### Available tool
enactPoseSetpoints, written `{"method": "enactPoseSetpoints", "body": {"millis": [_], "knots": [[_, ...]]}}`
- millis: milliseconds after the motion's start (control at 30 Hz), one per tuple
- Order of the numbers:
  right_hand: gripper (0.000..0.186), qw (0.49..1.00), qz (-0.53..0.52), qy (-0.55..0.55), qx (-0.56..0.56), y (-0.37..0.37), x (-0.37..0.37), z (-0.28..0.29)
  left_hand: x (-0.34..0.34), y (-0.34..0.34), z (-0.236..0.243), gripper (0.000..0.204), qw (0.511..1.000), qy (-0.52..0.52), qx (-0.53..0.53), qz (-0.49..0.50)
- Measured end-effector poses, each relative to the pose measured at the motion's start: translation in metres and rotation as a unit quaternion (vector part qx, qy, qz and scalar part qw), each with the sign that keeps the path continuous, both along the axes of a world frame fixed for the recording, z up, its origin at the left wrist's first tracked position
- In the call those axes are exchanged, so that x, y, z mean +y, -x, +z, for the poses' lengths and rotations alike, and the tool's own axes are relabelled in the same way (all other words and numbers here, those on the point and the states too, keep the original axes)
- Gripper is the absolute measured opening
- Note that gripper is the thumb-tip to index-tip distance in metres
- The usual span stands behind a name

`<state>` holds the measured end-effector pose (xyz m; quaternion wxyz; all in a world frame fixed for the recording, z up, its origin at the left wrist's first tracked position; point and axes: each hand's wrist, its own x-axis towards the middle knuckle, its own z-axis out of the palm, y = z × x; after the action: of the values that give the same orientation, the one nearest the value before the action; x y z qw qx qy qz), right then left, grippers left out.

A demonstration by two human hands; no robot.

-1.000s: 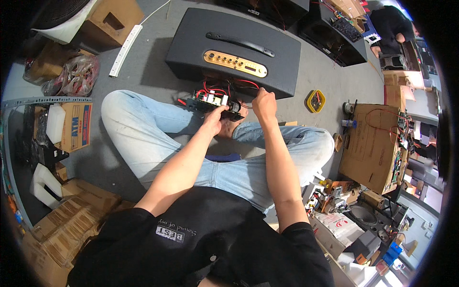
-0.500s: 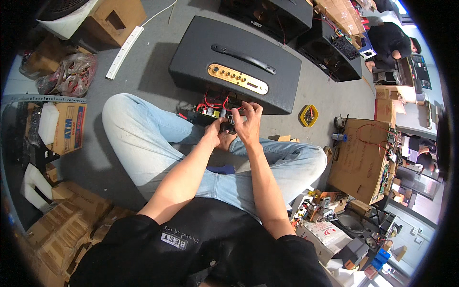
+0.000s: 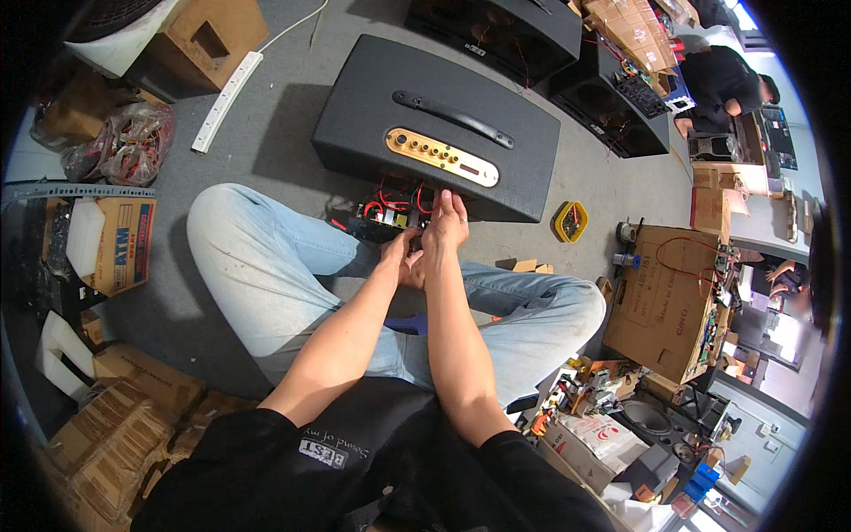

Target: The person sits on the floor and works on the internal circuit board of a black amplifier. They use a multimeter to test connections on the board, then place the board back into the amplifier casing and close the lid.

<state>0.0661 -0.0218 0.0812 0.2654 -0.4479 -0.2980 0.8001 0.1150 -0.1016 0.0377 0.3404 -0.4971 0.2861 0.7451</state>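
A black speaker cabinet [image 3: 355, 97] with a carry strap [image 3: 452, 120] and a gold knob panel [image 3: 443, 157] lies in front of me. At its near side, red wires [image 3: 383, 197] run between the cabinet and a circuit board [image 3: 381, 229] on a dark base. My left hand [image 3: 403, 255] is closed at the board's right end, gripping its edge. My right hand [image 3: 446, 223] is just beside it, back of the hand up, fingers pressed together and reaching to the cabinet's lower edge. What its fingertips pinch is hidden.
A yellow tray [image 3: 571, 222] of small parts lies on the floor to the right. Beyond it stands a large cardboard box [image 3: 660, 297]. Further speaker cabinets [image 3: 612, 115] are at the back, a white power strip [image 3: 229, 102] at the left. A person [image 3: 722, 80] works at far right.
My right hand has turned and shifted slightly left, its spread fingers now together near the cabinet's edge. My left hand stays at the board, slightly lower.
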Motion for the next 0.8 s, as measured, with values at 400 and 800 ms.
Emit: {"method": "enactPoseSetpoints", "body": {"millis": [400,800], "knots": [[0.008,0.964,0.117,-0.180,-0.153,0.041,0.019,-0.001,0.015,-0.010,-0.062,0.033,0.987,-0.032,0.150,-0.042],[0.037,0.617,0.365,-0.668,-0.199,-0.034,0.044,0.047,-0.001,-0.002,0.029,0.038,0.977,-0.027,0.206,-0.054]]}}
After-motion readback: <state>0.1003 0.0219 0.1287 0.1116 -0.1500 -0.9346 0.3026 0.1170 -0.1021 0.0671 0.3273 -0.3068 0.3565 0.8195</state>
